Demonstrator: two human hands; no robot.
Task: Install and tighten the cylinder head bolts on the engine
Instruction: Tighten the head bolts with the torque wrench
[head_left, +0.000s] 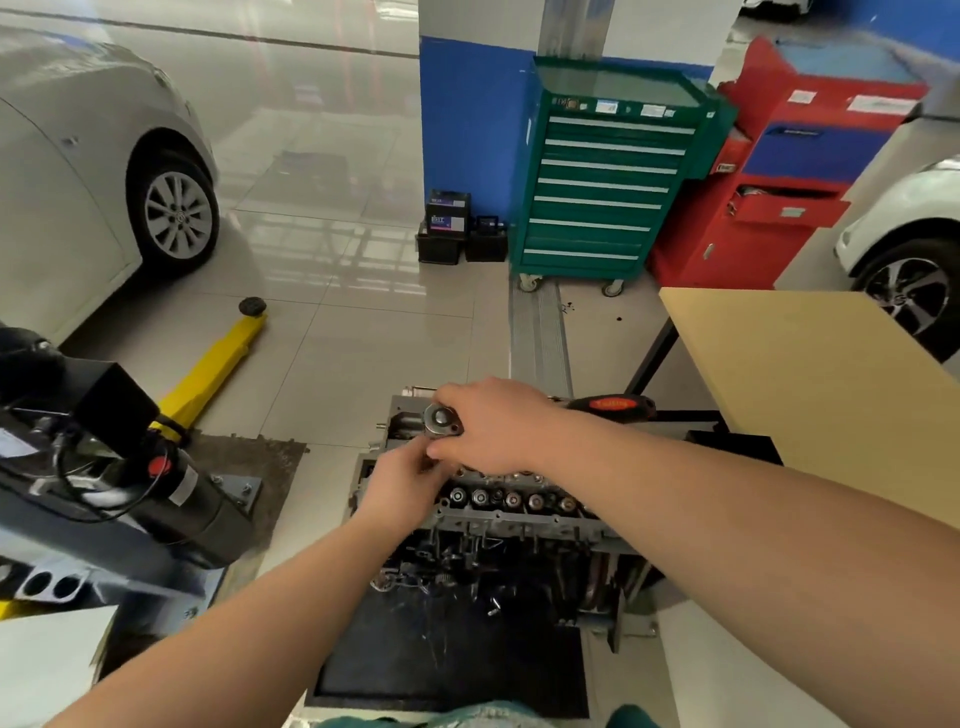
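The engine (483, 525) stands on a stand below me, its cylinder head (514, 501) facing up with a row of round valve parts. A ratchet wrench lies across the far end: its round metal head (441, 420) sits over the head's far left corner, and its black and red handle (613, 405) points right. My right hand (498, 426) grips the ratchet just behind its head. Under the ratchet head, my left hand (400, 483) pinches something hidden by the fingers. No bolt shows plainly.
A tan table (810, 395) stands close on the right. A black lift motor unit (119, 467) and a yellow lift arm (218, 364) are on the left. Farther back stand a green tool cabinet (608, 176), a red cart (779, 171) and two cars.
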